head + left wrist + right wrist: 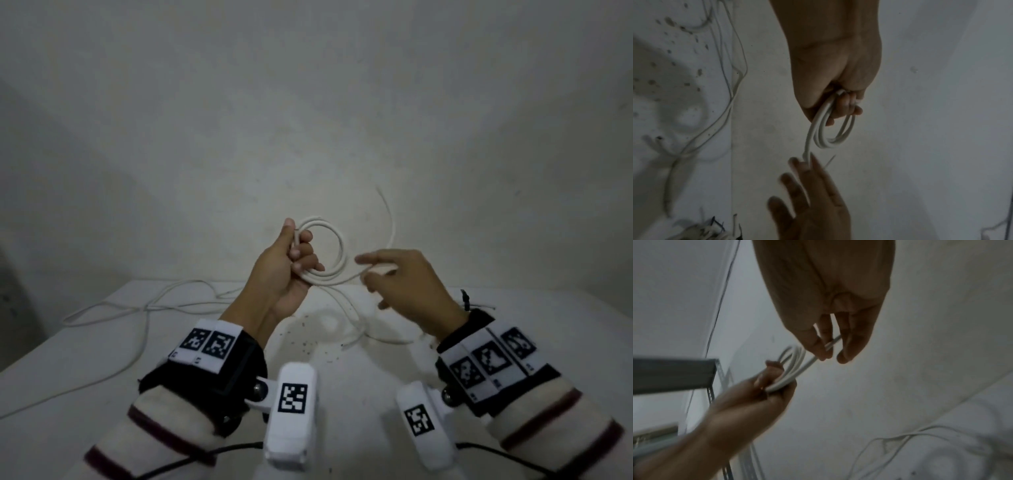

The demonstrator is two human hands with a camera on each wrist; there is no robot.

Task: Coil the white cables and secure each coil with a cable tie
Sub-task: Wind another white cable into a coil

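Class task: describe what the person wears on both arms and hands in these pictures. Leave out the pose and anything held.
Both hands, left hand and right hand, are bare, without gloves. Each forearm has a cream sleeve with dark maroon stripes. Each wrist carries a black band bearing white panels printed with black square-pattern markers. A white camera housing with its own marker is mounted at each wrist, and a black cable trails from it.

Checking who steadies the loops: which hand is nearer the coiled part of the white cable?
Left. The left hand grips the coil at its left side; the right hand is beside it, pinching the loose tail.
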